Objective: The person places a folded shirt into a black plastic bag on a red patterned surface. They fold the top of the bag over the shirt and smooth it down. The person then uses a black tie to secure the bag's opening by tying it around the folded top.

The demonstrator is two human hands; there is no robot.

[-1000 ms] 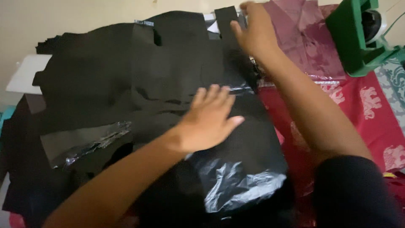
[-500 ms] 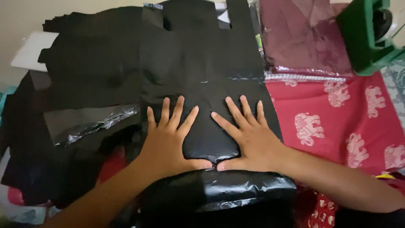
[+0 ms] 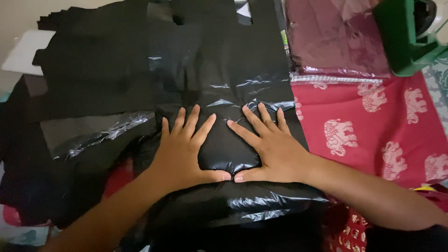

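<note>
Pressing flat on the black plastic bag (image 3: 224,88) at frame centre, left hand (image 3: 184,149) and right hand (image 3: 275,149) both spread wide, thumbs nearly meeting around a trapped bulge of air. Likely mid-smoothing; next calls for pushing that air out evenly. Underneath, red elephant-print cloth (image 3: 373,135) at right; green object (image 3: 403,39) upper right.

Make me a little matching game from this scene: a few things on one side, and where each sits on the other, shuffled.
Things:
1. black plastic bag
2. red elephant-print cloth
3. green object
4. maroon wrapped garment

Places:
A. top right corner
B. under both flat hands, the left hand and the right hand
C. top, just left of the green object
D. right side, beside the right hand

Pairs: 1-B, 2-D, 3-A, 4-C
</note>
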